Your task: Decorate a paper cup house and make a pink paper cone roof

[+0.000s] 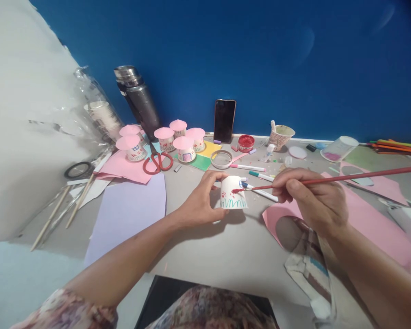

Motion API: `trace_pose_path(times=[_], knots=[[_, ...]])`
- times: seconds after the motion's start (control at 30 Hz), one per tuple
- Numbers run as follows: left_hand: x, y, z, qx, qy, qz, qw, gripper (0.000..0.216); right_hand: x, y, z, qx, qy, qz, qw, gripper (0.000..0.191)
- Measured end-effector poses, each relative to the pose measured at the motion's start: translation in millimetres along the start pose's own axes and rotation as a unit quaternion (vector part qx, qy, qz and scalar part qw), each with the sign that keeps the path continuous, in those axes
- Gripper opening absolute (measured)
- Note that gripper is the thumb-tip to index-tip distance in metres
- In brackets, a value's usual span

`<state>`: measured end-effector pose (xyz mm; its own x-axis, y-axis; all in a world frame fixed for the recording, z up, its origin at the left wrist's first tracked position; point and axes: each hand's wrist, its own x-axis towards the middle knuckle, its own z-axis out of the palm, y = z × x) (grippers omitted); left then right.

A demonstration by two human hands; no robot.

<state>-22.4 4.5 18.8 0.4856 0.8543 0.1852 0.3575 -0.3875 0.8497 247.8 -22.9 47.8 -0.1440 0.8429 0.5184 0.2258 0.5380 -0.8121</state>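
Note:
My left hand (200,201) is closed round an upside-down white paper cup (233,193) with green grass lines and small red marks drawn on it, holding it on the grey table (226,256). My right hand (311,198) pinches a long red paintbrush (345,177). The brush tip touches the cup's side. Pink paper (370,219) with a round hole cut out lies under my right hand.
Several finished cups with pink lids (164,137) stand at the back left by red scissors (158,161), a steel flask (139,100) and a phone (224,120). A red paint pot (245,142), markers (248,167), tape ring (221,158), lilac paper (130,210) and a cloth (311,269) lie around.

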Motion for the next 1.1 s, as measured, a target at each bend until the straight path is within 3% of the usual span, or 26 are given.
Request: trace_pose_path(times=[0.53,0.77,1.1], knots=[[1.0,-2.7,-0.1,-0.012,-0.007,-0.009,1.0,0.069,-1.6,1.2,-1.6,0.05,0.003,-0.011,0.999,0.022],[0.7,3.3,-1.0,0.011,-0.004,-0.007,1.0,0.07,-2.4,-0.8,0.7,0.003,-0.002,0.012,1.0,0.025],[0.4,4.0,-0.6,0.04,-0.009,0.005,0.999,0.073,-2.8,-1.1,1.6,0.015,-0.015,-0.017,1.0,0.023]])
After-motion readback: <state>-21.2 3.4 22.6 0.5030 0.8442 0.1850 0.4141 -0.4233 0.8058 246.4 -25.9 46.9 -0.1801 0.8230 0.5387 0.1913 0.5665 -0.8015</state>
